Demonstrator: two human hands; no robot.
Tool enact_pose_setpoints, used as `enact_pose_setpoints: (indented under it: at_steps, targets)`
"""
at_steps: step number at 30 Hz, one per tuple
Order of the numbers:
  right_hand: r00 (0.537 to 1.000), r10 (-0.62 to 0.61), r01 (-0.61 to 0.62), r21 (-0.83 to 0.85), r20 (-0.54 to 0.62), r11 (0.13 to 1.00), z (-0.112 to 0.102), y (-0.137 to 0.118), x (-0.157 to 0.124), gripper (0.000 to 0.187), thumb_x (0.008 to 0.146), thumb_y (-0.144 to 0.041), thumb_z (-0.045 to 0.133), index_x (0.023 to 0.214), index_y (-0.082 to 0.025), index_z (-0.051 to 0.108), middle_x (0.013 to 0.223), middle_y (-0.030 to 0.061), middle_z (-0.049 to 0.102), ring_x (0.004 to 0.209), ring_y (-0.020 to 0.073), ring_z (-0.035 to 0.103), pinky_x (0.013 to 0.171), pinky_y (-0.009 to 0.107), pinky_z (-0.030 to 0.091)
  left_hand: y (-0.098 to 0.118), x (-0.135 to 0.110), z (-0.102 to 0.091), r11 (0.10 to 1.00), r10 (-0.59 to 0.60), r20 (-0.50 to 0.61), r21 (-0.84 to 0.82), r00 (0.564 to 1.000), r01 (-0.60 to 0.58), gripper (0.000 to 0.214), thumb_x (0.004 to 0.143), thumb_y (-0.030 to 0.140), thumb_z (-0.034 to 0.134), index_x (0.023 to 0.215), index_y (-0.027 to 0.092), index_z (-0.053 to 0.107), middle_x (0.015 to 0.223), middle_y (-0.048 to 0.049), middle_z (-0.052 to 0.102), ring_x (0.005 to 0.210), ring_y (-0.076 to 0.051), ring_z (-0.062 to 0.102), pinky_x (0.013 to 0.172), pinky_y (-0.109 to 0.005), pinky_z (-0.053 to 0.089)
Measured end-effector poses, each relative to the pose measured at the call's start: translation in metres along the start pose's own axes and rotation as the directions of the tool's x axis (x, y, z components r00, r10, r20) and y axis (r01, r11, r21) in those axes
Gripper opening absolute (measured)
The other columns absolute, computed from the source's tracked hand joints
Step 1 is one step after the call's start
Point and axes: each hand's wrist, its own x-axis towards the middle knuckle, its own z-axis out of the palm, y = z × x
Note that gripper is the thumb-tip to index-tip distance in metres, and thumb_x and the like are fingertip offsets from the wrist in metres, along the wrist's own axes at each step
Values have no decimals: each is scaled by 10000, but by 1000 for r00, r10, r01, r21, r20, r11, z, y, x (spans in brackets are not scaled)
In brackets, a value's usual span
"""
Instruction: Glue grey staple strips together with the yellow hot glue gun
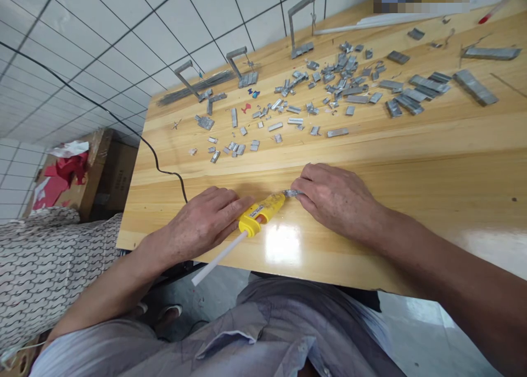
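My left hand [206, 220] is closed around a yellow glue gun [263, 212] lying low over the wooden table [411, 163]. A white glue stick [218, 259] pokes out of the gun's back past the table's near edge. My right hand [333, 198] pinches a small grey metal piece [291, 193] right at the gun's nozzle, with the fingers curled down onto the tabletop.
Several grey staple strips and small metal pieces [329, 91] lie scattered across the far half of the table. Bent metal stands [300, 23] rise near the back edge. A black cord [164, 171] runs off the left edge. Cardboard boxes [102, 174] sit on the tiled floor at left.
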Motion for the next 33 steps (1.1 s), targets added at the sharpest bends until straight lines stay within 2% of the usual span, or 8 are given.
enact_pose_setpoints:
  at_steps: [14, 33]
  targets:
    - [998, 38, -39, 10, 53, 999, -3, -2, 2, 247, 1038, -169, 521, 940, -180, 747, 951, 96, 703, 913, 231, 621, 788, 347, 395, 7, 2, -1, 998, 47, -36, 50, 998, -45, 287, 1095, 222, 449, 1327, 115, 581, 972, -110, 714, 816, -224, 664, 747, -331, 523]
    - [1000, 5, -5, -1, -8, 1000, 1, 0, 0, 234, 1028, -165, 537, 903, -183, 734, 909, 88, 692, 871, 221, 605, 774, 345, 391, 7, -1, 3, 997, 54, -55, 57, 997, -51, 296, 1113, 244, 420, 1317, 85, 565, 980, -119, 721, 835, -228, 691, 748, -333, 561]
